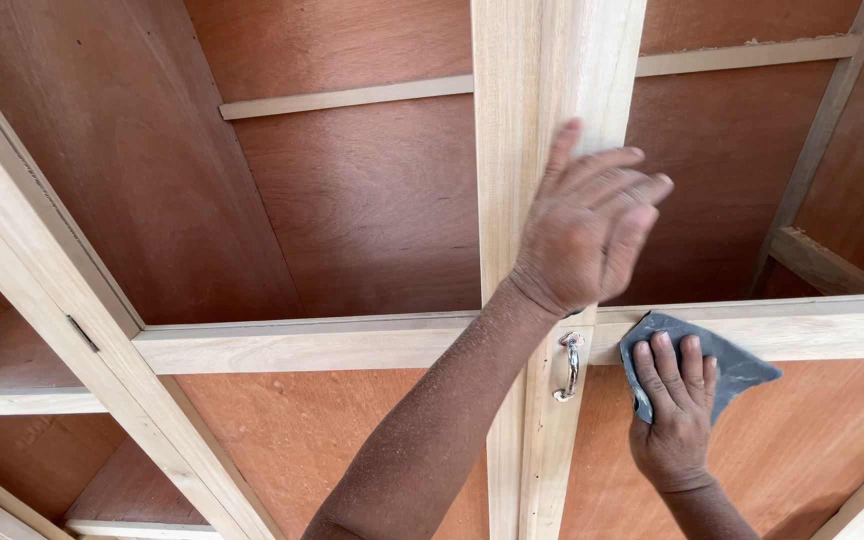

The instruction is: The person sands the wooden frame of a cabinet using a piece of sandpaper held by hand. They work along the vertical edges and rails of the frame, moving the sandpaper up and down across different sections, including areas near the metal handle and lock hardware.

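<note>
My left hand (pixel 592 230) lies flat, fingers spread, on the pale vertical wooden stile (pixel 507 150) of a cabinet door; it holds nothing. My right hand (pixel 672 420) presses a piece of grey sandpaper (pixel 737 365) against the pale horizontal rail (pixel 832 330), just right of the stile. A small shiny metal handle (pixel 570 365) is fixed to the stile between my two arms. Fine dust covers my left forearm.
Reddish-brown plywood panels (pixel 372 200) fill the spaces between the pale frame pieces. A slanted frame post (pixel 42 270) with a small dark hinge (pixel 80 333) runs down the left. Thin pale battens (pixel 342 98) cross the upper panels. Shelves (pixel 12 400) show at the lower left.
</note>
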